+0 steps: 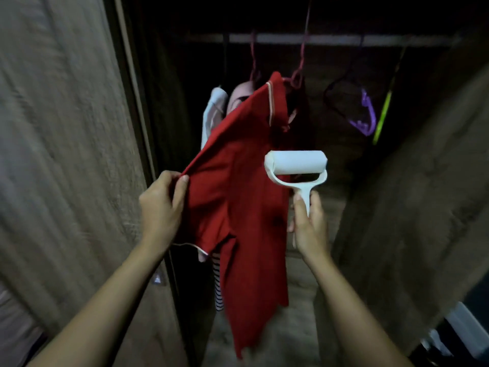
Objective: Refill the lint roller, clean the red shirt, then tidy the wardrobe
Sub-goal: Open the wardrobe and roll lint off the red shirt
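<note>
A wooden door (66, 154) fills the left side, standing open on a dark wardrobe (330, 181). The view is a little blurred.

The left hand (161, 207) reaches up from the lower left, its grip pinched on the edge of a red shirt (246, 207), thumb and fingers closed over the fabric and drawing it out to the left. The shirt hangs in the middle of the wardrobe from a pink hanger (296, 75) hooked over a pale rail (330, 38) across the top. A thin pale trim runs along the collar and along a sleeve hem near the left wrist. The shirt's lower part falls loose between the two forearms.

Behind the shirt, to its left, hang a white garment (214, 112) and a pink one (239, 95); a striped piece (218, 284) shows below.

Just right of the shirt, the right hand (308, 223) holds a white roller (296, 162) upright, its grip clenched around the handle. The white drum sits level above the hand, at the shirt's right edge; whether it touches the cloth cannot be told.

Further right hang a purple hanger (366, 117) and a green one (383, 112), both bare.
</note>
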